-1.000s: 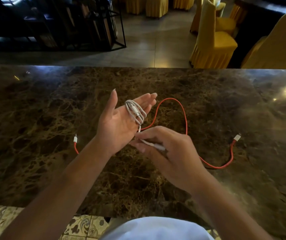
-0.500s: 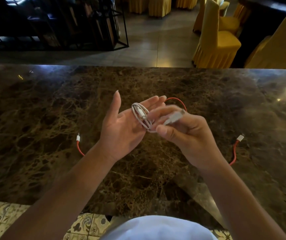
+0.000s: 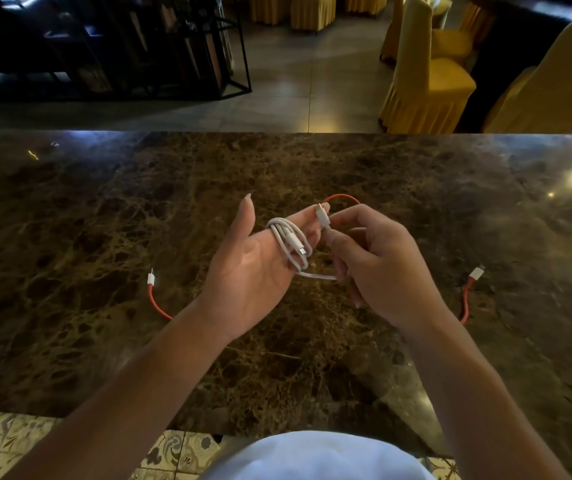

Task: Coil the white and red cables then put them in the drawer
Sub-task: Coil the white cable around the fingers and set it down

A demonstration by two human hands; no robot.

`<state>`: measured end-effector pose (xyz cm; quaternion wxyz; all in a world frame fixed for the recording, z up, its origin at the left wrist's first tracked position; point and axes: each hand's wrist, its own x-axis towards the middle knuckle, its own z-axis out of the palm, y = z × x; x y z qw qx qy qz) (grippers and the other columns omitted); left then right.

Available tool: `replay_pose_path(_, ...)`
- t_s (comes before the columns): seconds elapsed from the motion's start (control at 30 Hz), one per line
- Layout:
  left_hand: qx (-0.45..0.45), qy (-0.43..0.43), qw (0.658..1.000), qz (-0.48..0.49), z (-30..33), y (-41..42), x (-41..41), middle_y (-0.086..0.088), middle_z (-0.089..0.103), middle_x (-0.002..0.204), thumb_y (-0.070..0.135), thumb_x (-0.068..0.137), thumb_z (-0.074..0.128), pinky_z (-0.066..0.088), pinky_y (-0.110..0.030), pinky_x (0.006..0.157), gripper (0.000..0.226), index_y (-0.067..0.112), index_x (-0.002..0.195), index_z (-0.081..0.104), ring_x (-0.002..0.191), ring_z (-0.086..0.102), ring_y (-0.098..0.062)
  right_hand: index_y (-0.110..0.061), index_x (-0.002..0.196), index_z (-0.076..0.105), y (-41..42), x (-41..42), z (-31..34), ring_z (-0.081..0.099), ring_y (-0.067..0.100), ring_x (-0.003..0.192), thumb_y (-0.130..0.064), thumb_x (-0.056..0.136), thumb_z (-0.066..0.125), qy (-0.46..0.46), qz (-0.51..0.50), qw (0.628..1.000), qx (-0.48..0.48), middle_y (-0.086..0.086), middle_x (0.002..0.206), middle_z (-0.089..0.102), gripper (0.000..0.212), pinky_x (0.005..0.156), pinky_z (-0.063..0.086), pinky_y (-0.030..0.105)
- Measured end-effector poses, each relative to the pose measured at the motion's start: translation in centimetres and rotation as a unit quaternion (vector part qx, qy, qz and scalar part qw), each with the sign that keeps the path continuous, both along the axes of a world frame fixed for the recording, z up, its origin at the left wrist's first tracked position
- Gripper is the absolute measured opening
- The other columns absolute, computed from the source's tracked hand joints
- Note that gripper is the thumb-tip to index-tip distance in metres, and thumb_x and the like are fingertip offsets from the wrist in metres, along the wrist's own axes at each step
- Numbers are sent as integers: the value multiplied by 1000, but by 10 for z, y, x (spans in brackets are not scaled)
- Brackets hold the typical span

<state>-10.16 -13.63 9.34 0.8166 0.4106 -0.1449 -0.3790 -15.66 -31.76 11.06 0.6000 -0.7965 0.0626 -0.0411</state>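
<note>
- Lying looped around the flat fingers of the left hand (image 3: 246,275), the white cable (image 3: 289,242) forms a small coil; that hand is spread wide, palm up, clasping nothing.
- Pinching the cable's free plug end (image 3: 322,216) between thumb and forefinger, the right hand (image 3: 381,268) has its grip closed on it, just beside the left fingertips.
- Under both hands, the red cable (image 3: 154,301) rests uncoiled on the dark marble worktop (image 3: 70,220), its two white plugs well apart.

Banquet/restaurant hall; yellow-covered chairs (image 3: 426,81), marble counter (image 3: 104,220), tiled floor (image 3: 277,81).
</note>
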Motion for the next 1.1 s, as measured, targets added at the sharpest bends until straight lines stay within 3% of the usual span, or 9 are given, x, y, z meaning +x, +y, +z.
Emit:
replay_pose_path(0.13,-48,58,997,4,3,-1,0,-17,32,169,72,92,37,7,-40,133,101,-1,160,27,160,23,-29,-25,115,70,-2,1,6,53,6,38,-19,105,59,0,-3,998,-68,-1,59,63,16,41,39,16)
replay_pose_path(0.3,-55,88,994,31,2,-2,1,-15,44,163,73,88,45,16,-39,131,102,-2,155,33,155,36,-26,-24,126,62,0,2,6,58,0,42,-22,105,58,15,-5,990,-138,0,69,69,21,41,40,13)
replay_pose_path(0.47,-30,79,996,29,10,-8,-2,-12,49,160,71,85,48,25,-37,127,91,3,145,45,152,41,-23,-28,119,66,-11,2,12,57,3,41,-20,104,59,26,29,988,-147,0,65,67,18,42,41,14)
replay_pose_path(0.6,-25,104,993,39,8,-12,0,-15,50,159,69,87,50,22,-39,129,96,-1,152,38,151,42,-27,-36,114,71,-15,3,12,58,1,48,-20,103,62,13,48,981,-185,-4,68,67,22,48,42,13)
replay_pose_path(0.73,3,95,995,14,4,-12,6,-18,55,151,66,90,52,30,-38,125,97,-7,152,39,142,51,-26,-36,107,77,-21,2,10,60,-4,54,-14,100,65,1,89,980,-177,-25,64,66,26,55,41,11)
replay_pose_path(0.8,20,56,998,-32,5,-13,4,-21,55,145,63,93,47,35,-37,120,91,-8,150,46,133,53,-26,-41,103,78,-29,4,12,62,-1,60,-9,101,65,2,137,976,-167,-28,73,71,34,60,49,22)
replay_pose_path(0.87,38,11,997,-65,6,-18,1,-27,48,149,60,98,35,32,-40,122,87,-8,151,44,137,46,-29,-46,110,77,-36,6,16,65,11,67,-5,102,62,1,193,969,-155,-14,88,78,44,66,58,34)
replay_pose_path(0.97,38,-11,996,-75,4,-25,-2,-36,38,155,57,101,27,23,-49,125,86,-9,153,39,140,39,-34,-36,118,77,-34,10,15,65,14,67,0,101,60,-4,230,964,-131,-2,96,79,43,65,54,29)
replay_pose_path(1.1,-11,46,999,-11,-2,-25,0,-22,43,155,60,97,44,24,-44,126,89,-6,156,35,146,40,-29,-24,106,70,-14,15,-4,71,10,64,-11,95,72,1,67,995,-77,-4,80,76,17,64,61,40)
